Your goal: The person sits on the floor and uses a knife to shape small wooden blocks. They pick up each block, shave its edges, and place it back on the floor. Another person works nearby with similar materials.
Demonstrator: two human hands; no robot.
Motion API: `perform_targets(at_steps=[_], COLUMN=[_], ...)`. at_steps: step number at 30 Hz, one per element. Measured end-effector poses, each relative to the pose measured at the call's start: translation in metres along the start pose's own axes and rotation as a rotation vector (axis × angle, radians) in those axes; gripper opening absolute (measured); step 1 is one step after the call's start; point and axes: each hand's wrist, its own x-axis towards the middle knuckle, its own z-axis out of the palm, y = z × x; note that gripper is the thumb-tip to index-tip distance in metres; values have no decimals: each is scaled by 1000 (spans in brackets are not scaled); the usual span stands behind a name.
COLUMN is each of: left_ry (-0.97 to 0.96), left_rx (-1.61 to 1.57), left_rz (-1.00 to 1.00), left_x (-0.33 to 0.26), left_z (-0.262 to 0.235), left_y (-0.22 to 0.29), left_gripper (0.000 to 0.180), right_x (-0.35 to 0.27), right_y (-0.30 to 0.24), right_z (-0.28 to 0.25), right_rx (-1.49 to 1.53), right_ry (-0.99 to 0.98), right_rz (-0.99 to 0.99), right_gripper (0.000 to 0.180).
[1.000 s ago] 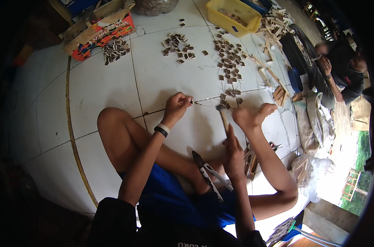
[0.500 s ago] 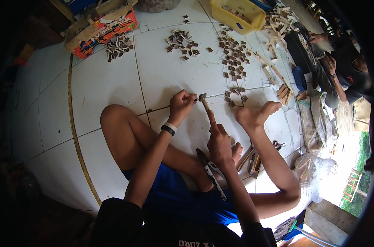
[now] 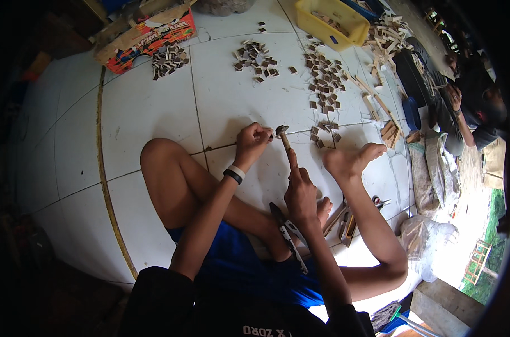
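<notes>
My left hand (image 3: 254,139) is closed in a pinch, holding a small dark piece (image 3: 271,135) at its fingertips; its exact form is mostly hidden. In my right hand (image 3: 301,194) is a hammer (image 3: 292,157), gripped by its wooden handle. The metal head is just right of the pinched piece; I cannot tell whether they touch. Beyond both hands lie scattered small brown-topped blocks with pale sides (image 3: 325,78), several more of them forming a loose ring (image 3: 325,135) near my foot. A pair of long-bladed snips or pliers (image 3: 288,236) rests by my lap.
A yellow tub (image 3: 330,28) and a red-orange carton (image 3: 154,44) stand at the back. Wood offcuts (image 3: 387,33) are heaped at the far right. Hand tools (image 3: 347,224) lie under my right leg, near scissors (image 3: 380,202). At right another person (image 3: 474,106) sits working.
The view has shifted slightly, so floor things appear a little further right. The hammer head has tilted slightly up and right. Both hands keep their hold.
</notes>
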Motion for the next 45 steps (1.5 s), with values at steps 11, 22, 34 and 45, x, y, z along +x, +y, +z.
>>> perform_targets(at_steps=[11, 22, 34, 45], left_ry=[-1, 261, 194, -141], left_rx=[30, 117, 435, 691], left_rz=[-28, 175, 435, 505], left_x=[-1, 118, -17, -18], left_z=[-2, -24, -21, 62], left_y=[-7, 36, -11, 13], left_gripper=[19, 46, 13, 28], right_x=[2, -63, -123, -138], right_y=[6, 37, 71, 75], right_z=[-4, -45, -62, -70], right_rx=[49, 498, 223, -18], right_ry=[14, 64, 95, 342], right_rz=[-22, 157, 351, 138], right_gripper=[81, 60, 49, 53])
